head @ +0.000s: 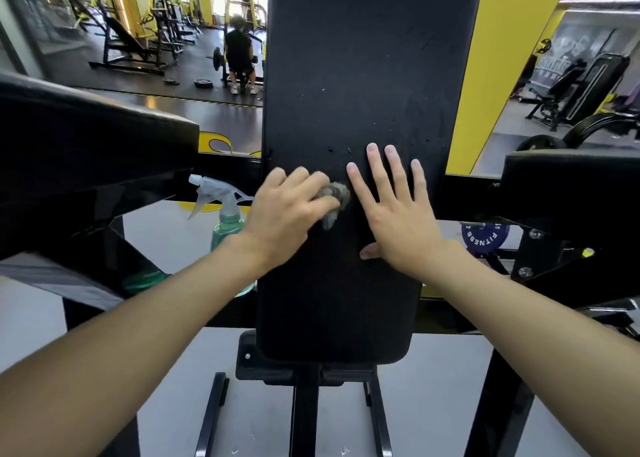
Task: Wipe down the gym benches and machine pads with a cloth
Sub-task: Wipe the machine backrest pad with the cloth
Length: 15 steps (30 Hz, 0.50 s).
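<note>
Holding the small grey cloth (334,197) bunched under its curled fingers, the left hand (287,210) presses it on the long black pad (370,75), which runs up and away from both hands, while the right hand (398,214) lies flat, fingers spread, just right of the cloth.

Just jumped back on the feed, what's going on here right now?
A person is wiping a long black pad on a gym machine. The left hand grips a crumpled grey cloth against the pad, while the right hand lies flat on it beside the cloth, fingers spread. A spray bottle of green liquid stands just left of the pad. Small pale specks show on the pad above the hands.
</note>
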{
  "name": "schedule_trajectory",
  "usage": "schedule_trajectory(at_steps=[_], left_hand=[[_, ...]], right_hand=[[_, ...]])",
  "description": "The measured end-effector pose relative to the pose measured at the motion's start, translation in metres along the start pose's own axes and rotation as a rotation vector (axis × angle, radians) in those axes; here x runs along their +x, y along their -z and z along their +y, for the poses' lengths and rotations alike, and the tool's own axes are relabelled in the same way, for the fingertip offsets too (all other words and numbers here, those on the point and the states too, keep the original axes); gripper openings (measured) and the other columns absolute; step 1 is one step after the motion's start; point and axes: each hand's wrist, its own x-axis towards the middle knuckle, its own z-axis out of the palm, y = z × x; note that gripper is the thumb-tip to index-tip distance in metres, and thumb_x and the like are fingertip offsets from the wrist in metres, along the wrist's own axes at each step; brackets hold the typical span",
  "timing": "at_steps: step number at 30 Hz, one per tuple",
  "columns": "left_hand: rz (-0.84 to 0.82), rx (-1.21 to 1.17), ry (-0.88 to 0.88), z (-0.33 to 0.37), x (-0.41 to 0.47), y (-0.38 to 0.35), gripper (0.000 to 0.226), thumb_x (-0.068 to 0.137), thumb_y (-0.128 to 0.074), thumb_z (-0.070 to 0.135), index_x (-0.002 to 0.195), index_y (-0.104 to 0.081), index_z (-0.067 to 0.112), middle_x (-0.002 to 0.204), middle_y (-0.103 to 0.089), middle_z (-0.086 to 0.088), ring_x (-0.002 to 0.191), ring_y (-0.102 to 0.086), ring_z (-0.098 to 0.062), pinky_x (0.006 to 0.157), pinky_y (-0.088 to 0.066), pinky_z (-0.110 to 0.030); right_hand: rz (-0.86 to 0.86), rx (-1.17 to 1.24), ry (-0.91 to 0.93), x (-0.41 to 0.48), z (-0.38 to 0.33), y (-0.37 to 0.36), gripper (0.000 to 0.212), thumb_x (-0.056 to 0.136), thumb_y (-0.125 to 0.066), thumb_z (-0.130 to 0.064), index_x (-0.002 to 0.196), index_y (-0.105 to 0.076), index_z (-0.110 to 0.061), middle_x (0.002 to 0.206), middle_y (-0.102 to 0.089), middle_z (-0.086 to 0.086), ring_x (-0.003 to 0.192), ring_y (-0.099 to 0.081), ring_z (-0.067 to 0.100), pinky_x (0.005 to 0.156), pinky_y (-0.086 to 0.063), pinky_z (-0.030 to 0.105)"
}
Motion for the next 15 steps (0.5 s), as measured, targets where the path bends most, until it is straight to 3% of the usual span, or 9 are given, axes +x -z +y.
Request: schedule_trajectory(at_steps=[2,3,7,9,13,15], left_hand=[[0.059,-0.062,0.197,0.006,-0.001,-0.003,0.043,0.072,-0.057,-0.006,0.102,-0.073,0.02,0.105,-0.064,-0.004,0.085,-0.056,-0.029,0.069,-0.034,-0.04],[0.06,-0.085,0.208,0.015,-0.009,-0.007,0.043,0.072,-0.059,-0.008,0.102,-0.073,0.019,0.105,-0.064,-0.005,0.084,-0.055,-0.029,0.069,-0.034,-0.039],[-0.074,-0.089,-0.115,0.036,-0.04,-0.013,0.032,0.084,-0.05,-0.001,0.099,-0.072,0.018,0.101,-0.064,-0.005,0.081,-0.054,-0.026,0.067,-0.033,-0.037],[-0.09,-0.031,-0.179,0.015,-0.029,-0.004,0.029,0.089,-0.049,0.003,0.097,-0.071,0.021,0.099,-0.063,-0.004,0.082,-0.055,-0.026,0.067,-0.034,-0.038],[0.057,-0.075,0.229,0.0,-0.014,0.001,0.043,0.072,-0.062,-0.008,0.103,-0.074,0.021,0.102,-0.063,-0.005,0.086,-0.054,-0.029,0.07,-0.033,-0.039],[0.049,-0.102,0.21,0.022,-0.034,-0.009,0.043,0.072,-0.065,-0.009,0.104,-0.074,0.018,0.102,-0.064,-0.006,0.083,-0.055,-0.029,0.07,-0.033,-0.038]], right_hand=[[0.0,0.009,-0.007,-0.001,-0.001,-0.002,0.154,0.041,-0.09,-0.06,0.157,0.001,-0.016,0.163,0.008,0.02,0.149,0.006,0.041,0.116,-0.009,0.064],[0.002,0.011,-0.004,-0.001,-0.002,-0.003,0.153,0.042,-0.09,-0.06,0.157,0.001,-0.016,0.162,0.008,0.02,0.149,0.006,0.041,0.116,-0.009,0.064],[0.012,0.006,0.004,-0.003,-0.001,-0.004,0.15,0.045,-0.089,-0.06,0.157,0.001,-0.016,0.163,0.008,0.02,0.149,0.005,0.041,0.116,-0.01,0.064],[0.011,0.003,0.0,-0.004,-0.001,-0.005,0.15,0.045,-0.089,-0.06,0.157,0.0,-0.016,0.163,0.008,0.02,0.149,0.005,0.041,0.116,-0.01,0.063],[0.012,0.007,-0.003,-0.004,-0.002,-0.006,0.15,0.044,-0.09,-0.06,0.157,-0.001,-0.016,0.163,0.007,0.02,0.149,0.004,0.041,0.116,-0.011,0.063],[0.01,0.01,-0.001,-0.005,-0.002,-0.007,0.148,0.046,-0.089,-0.059,0.157,-0.001,-0.016,0.163,0.007,0.02,0.149,0.005,0.041,0.116,-0.01,0.063]])
